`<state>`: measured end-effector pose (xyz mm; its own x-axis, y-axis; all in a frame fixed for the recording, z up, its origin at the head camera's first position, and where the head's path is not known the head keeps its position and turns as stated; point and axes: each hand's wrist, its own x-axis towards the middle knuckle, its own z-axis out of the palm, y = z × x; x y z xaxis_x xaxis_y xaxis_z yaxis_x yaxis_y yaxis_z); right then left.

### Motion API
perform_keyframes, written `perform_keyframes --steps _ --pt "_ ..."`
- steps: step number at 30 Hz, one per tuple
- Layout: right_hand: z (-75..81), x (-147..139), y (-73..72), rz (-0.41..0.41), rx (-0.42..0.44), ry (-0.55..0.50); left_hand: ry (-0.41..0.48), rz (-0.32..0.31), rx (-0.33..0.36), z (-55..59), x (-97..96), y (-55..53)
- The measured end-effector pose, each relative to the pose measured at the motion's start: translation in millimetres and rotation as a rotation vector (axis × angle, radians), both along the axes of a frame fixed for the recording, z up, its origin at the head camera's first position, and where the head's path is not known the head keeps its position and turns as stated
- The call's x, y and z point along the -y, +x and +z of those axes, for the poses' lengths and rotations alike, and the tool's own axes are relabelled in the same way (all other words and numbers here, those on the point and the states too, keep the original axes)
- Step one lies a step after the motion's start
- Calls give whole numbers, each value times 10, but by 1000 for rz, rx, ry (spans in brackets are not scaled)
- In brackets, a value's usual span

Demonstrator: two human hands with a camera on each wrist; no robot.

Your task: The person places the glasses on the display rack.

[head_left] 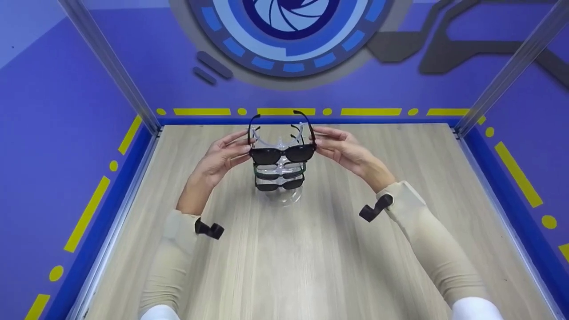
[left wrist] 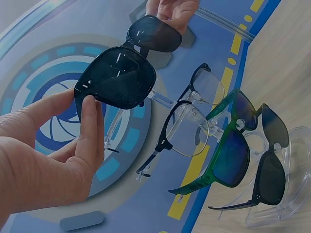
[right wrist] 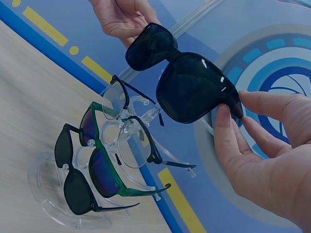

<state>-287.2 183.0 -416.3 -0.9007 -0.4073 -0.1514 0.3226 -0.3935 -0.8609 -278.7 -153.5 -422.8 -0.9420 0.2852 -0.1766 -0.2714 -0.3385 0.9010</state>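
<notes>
A pair of black sunglasses (head_left: 282,154) is held level between both hands at the top of a clear display stand (head_left: 291,195). My left hand (head_left: 218,160) pinches the left hinge end, thumb and fingers on the frame. On the other side my right hand (head_left: 344,151) pinches the right hinge end the same way. Below hang clear-lensed glasses with dark brows (left wrist: 187,128), green-framed sunglasses (left wrist: 232,155) and, lowest, dark sunglasses (right wrist: 77,189). In the wrist views the held pair is close to the stand's top arm; whether it touches cannot be told.
The stand rises from a wood-grain table (head_left: 284,266). Blue printed panels (head_left: 151,58) with yellow dashes wall it at the back and both sides, joined by metal corner posts (head_left: 115,62). A black strap mount (head_left: 209,229) sits on each sleeve.
</notes>
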Motion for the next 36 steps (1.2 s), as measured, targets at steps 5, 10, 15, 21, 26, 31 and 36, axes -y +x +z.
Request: perform_keyframes --steps 5,10,15,21,26,31,36 --pt "-27 15 -23 -8 13 -1 -1 10 10 -19 5 -16" --pt "-44 21 -54 -12 19 11 -4 24 15 -21 9 -27" --pt "-52 32 -82 -16 27 0 7 47 26 -35 -1 -40" --pt "-65 45 -111 -31 43 10 28 66 46 -70 -20 -55" --pt "-102 69 -139 -46 54 15 46 75 52 -117 -23 -75" --pt "-131 85 -150 -41 51 13 58 80 56 -128 -18 -90" --pt "-144 67 -153 -41 51 -1 65 76 58 -112 -33 -104"
